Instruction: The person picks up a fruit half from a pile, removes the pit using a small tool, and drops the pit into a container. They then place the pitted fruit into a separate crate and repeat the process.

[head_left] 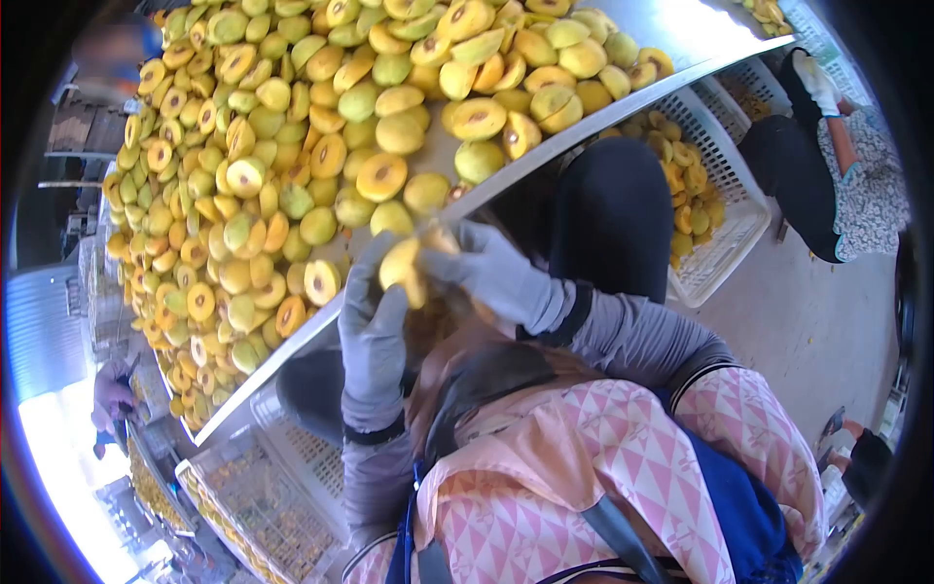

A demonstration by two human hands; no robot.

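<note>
Close to the metal table's edge, my gloved left hand [374, 326] holds a yellow stone fruit half [399, 267] between thumb and fingers. My right hand [511, 280], in a grey glove too, has its fingers pinched at the fruit's right side. A small brownish-yellow piece shows at those fingertips, blurred; I cannot tell whether it is part of the same fruit. Just beyond both hands lies a large heap of halved yellow-green stone fruit [292, 146], several with dark pits or hollows facing up.
The metal table's raised rim [584, 131] runs diagonally ahead of me. A white crate [735, 248] with fruit pieces stands right of my knee. Another crate [209, 496] is below on the left. A co-worker with a white glove [815, 83] sits to the right.
</note>
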